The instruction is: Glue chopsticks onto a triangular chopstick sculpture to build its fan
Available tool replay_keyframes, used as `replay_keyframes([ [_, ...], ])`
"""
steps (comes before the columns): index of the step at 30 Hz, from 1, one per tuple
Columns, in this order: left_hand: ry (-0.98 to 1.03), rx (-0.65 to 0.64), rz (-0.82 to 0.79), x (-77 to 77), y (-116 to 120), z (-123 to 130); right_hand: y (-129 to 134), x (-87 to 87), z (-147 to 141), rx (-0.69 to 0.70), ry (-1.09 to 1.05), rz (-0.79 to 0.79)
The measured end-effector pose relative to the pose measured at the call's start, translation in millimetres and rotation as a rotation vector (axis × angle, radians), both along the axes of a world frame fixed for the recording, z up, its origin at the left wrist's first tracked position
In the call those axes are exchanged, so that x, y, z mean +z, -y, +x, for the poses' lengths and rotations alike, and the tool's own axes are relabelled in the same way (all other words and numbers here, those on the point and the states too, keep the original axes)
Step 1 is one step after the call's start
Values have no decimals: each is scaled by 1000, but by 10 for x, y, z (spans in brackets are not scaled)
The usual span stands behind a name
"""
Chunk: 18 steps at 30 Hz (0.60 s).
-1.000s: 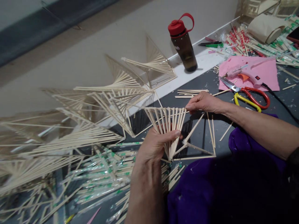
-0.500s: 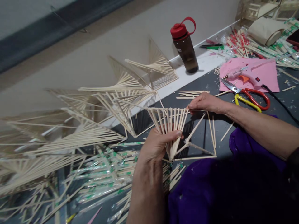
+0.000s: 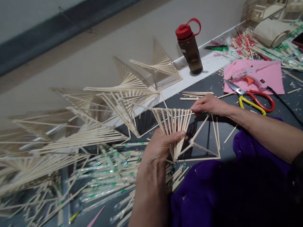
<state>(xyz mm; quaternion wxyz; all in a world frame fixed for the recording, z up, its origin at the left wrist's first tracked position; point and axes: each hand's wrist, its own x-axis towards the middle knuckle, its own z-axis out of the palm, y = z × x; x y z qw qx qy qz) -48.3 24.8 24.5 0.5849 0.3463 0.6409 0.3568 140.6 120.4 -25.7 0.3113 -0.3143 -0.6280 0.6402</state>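
Observation:
My left hand (image 3: 158, 145) is closed around a fan of thin wooden chopsticks, part of a chopstick frame (image 3: 170, 117) held above the grey table. Its thumb lies across the front of the sticks, which converge at the bottom and spread along a top bar. At the top right corner of that fan, my right hand (image 3: 209, 104) pinches with thumb and forefinger. The exact spot between those fingertips is hidden. To the right, the same frame has an open part with sticks meeting at a whitish joint (image 3: 192, 142).
Similar stick structures (image 3: 94, 135) stand along the wall at left. Wrapped chopsticks (image 3: 111, 173) lie in front of them. Behind are loose sticks (image 3: 197, 94) and a red-capped bottle (image 3: 191, 53). At right, scissors (image 3: 257, 101) and a glue gun (image 3: 254, 81) rest by a pink cloth (image 3: 276, 71).
The whole view has shifted slightly. Both hands keep their hold on the chopstick frame, with almost no visible movement.

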Motion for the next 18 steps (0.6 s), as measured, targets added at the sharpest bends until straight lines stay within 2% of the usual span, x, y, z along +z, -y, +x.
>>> replay_keyframes([
  [5,36,-27,43,-8,2,19,-3,-7,10,-9,-1,-3],
  [10,104,4,63,34,5,69,-4,32,26,-37,79,75],
  [18,195,-46,98,41,6,92,34,88,40,-76,114,90],
])
